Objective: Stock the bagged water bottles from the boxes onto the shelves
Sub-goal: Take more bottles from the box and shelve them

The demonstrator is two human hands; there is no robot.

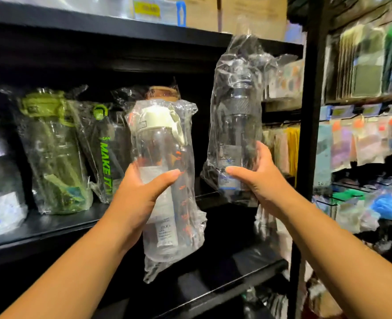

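**Two bagged bottles in hand at the shelf front; neither yet placed**

The left hand [139, 192] has its grip wrapped round the lower body of the cream-lidded bottle [160, 148], thumb across the front of the loose clear bag. The right hand [259, 178] grasps the dark-collared bottle [235, 125] near its base, at 3 o'clock of the first and held higher. Both bottles are upright, in the air, in front of the shelf [64, 223]. Neither touches the board.

Stock already standing on the shelf: a green bottle [52, 153] at 9 o'clock and a black lettered bottle [107, 153] just beside it. A cork-topped bottle [162, 92] is partly hidden behind the cream lid. The free space appears to lie at 3 o'clock of the black lettered bottle, though the held bottles cover most of it.

Risks noted:
- Both grips bear on slack film, not on bare plastic. A bottle may slide down inside its bag.
- The right grip is low on a tall bottle, so it may tip on being set down.
- The dark-collared bottle's bag top stands near the board above at 12 o'clock and may snag.
- The upright post [310, 111] is near at 3 o'clock, so a wide swing could strike it.
- Trailing bag tails may drag neighbouring stock over. A dropped bottle would fall towards the lower shelf [236, 279] at 6 o'clock.
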